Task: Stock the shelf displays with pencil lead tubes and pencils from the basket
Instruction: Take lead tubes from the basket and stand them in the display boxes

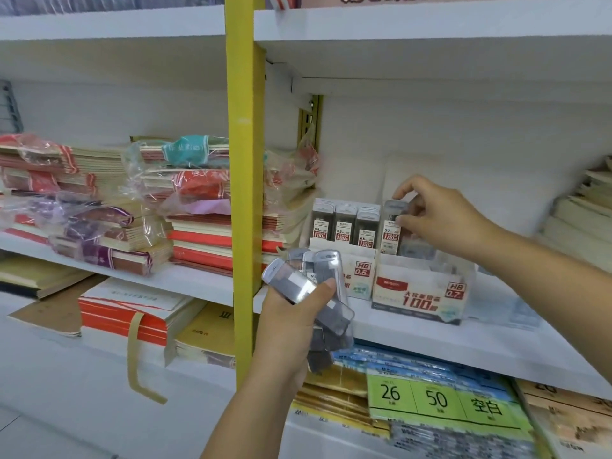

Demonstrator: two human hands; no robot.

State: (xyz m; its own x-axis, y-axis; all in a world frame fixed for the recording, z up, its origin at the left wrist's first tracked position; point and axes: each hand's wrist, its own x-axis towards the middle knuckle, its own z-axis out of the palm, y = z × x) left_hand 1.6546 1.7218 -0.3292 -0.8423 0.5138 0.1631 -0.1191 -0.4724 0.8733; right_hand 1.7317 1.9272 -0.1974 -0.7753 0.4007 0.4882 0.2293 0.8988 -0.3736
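Observation:
My left hand (291, 321) holds a fanned bunch of several clear pencil lead tubes (318, 286) in front of the yellow shelf post. My right hand (433, 217) reaches into the white HB 0.7 display box (420, 293) on the middle shelf, with fingers pinched on one lead tube (392, 231) that stands upright at the box's left side. Next to it, to the left, the HB 0.5 display box (361, 276) holds a row of upright lead tubes (344, 223). No basket or pencils are in view.
A yellow upright post (243, 193) divides the shelving. Stacks of wrapped exercise books (99, 207) fill the left shelf. Paper packs with green labels (440, 399) lie on the shelf below. More stacked books (586, 207) sit at the far right.

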